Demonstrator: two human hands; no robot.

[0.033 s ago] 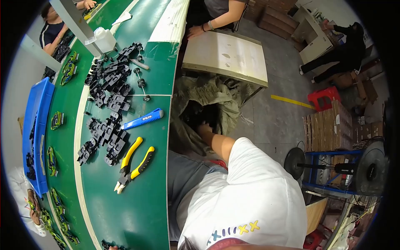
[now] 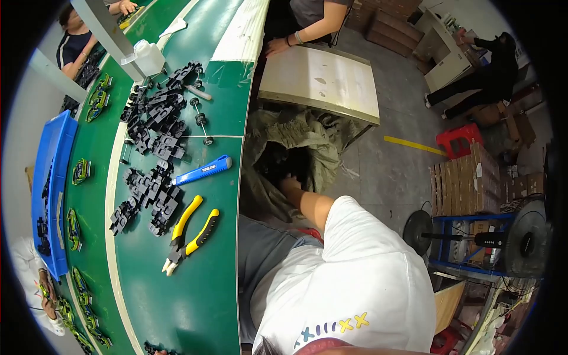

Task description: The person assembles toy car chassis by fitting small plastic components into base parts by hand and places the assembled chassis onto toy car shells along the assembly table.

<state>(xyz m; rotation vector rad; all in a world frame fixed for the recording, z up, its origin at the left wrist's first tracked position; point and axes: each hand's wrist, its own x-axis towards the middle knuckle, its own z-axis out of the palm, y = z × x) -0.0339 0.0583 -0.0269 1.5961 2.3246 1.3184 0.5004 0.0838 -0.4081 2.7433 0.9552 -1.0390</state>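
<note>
Right hand [image 2: 290, 183] in sack [image 2: 299, 135] mouth: cannot tell if spread or pinching. Left hand [image 2: 161, 352], cropped: likewise. Slack sack folds might snag right wrist.

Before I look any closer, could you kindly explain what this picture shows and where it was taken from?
There is no machine here: a person works bare-handed, seen through a wide fisheye camera worn on the head, so straight edges bend. On the green table lie black plastic parts, wheel axles, a blue cutter and yellow-and-black pliers. The right hand reaches into the dark mouth of a grey-green sack; what its grip holds, if anything, is hidden. At the bottom edge, a sliver of what seems the left hand shows by more black parts, too little to read.
</note>
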